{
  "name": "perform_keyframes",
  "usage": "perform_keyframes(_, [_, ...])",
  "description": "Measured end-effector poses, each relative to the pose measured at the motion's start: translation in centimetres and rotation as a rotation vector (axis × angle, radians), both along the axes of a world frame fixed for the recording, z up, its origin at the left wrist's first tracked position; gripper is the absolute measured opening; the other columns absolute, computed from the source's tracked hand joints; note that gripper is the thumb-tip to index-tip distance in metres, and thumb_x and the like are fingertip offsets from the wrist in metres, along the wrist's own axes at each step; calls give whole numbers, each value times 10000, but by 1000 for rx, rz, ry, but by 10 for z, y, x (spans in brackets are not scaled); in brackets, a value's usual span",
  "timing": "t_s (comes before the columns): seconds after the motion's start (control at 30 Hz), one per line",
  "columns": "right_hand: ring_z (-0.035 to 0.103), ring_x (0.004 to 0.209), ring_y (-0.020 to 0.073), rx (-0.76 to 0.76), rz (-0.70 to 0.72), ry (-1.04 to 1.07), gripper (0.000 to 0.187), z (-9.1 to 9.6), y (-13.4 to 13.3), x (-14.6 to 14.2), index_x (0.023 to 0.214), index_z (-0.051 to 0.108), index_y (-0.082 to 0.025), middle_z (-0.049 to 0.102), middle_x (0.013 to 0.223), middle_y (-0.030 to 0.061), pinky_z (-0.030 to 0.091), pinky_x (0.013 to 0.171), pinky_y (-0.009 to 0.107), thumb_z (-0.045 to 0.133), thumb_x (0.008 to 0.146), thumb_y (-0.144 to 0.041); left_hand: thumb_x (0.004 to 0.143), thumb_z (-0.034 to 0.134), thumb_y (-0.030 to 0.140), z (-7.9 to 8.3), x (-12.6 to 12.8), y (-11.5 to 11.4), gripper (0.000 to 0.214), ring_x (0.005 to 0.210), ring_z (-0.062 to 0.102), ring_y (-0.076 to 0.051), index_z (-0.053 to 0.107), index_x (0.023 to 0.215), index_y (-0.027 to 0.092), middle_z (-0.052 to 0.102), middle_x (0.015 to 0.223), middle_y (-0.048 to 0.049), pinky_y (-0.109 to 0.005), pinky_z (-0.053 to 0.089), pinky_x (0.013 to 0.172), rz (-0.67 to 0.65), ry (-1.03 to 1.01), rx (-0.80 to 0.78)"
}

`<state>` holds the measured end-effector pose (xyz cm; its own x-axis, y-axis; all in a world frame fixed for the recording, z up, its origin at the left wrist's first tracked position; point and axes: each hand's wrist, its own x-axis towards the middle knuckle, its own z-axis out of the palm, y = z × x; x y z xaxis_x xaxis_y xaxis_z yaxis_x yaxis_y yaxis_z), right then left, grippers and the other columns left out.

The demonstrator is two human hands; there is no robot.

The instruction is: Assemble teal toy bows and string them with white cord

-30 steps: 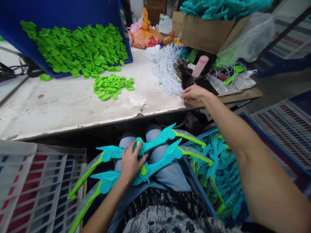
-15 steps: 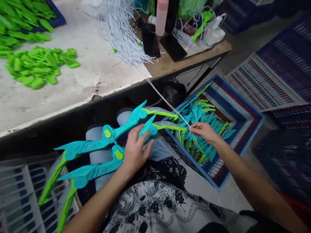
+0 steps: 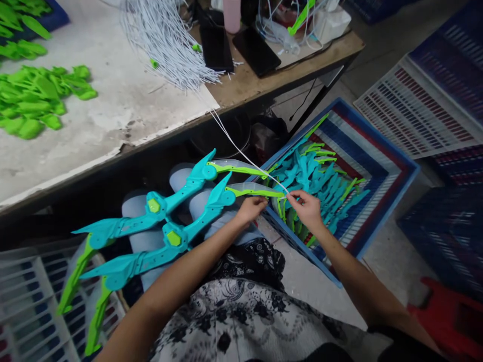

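White cord (image 3: pixel 251 160): pinched by right hand (image 3: pixel 306 207); left hand (image 3: pixel 250 209), fingertips together (contents unclear); slack across lime limb (image 3: pixel 238 170) could snag.

No words, numbers or signs could be read.
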<state>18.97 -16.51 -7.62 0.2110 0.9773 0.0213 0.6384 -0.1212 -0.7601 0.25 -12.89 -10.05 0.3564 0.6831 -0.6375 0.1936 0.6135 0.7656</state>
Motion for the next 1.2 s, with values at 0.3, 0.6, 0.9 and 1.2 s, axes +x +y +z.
perform_keyframes(0.3, [591, 685, 156, 298, 101, -201, 110, -12, -7, -7, 793, 626, -202, 656, 756, 34, 462, 619, 289, 562, 859, -263, 760, 628, 232, -3, 22, 3, 144, 659, 600, -129, 679, 824, 114, 683, 815, -69, -240, 423, 605, 82, -175, -180])
perform_keyframes(0.6, [616, 687, 137, 353, 75, -109, 60, -29, -9, -12, 805, 569, -201, 667, 844, 41, 492, 569, 254, 573, 851, -239, 658, 750, 209, -14, 31, 3, 168, 653, 602, -127, 695, 770, 97, 684, 754, -68, -252, 453, 638, 146, -411, -308])
perform_keyframes(0.9, [580, 655, 145, 244, 0, -76, 144, -23, -15, -14, 744, 606, -201, 596, 716, 10, 487, 599, 277, 610, 833, -313, 494, 854, 241, -22, 38, 0, 310, 644, 605, -127, 687, 703, 86, 669, 676, -52, -278, 478, 705, 85, -485, -341])
perform_keyframes(1.2, [559, 484, 132, -208, -82, 441, 367, -15, -15, 6, 932, 689, -186, 643, 687, 19, 480, 481, 288, 692, 696, -466, 717, 689, 179, -11, 41, -1, 102, 513, 510, -79, 620, 709, 104, 607, 600, -1, -213, 420, 540, -25, -329, -184])
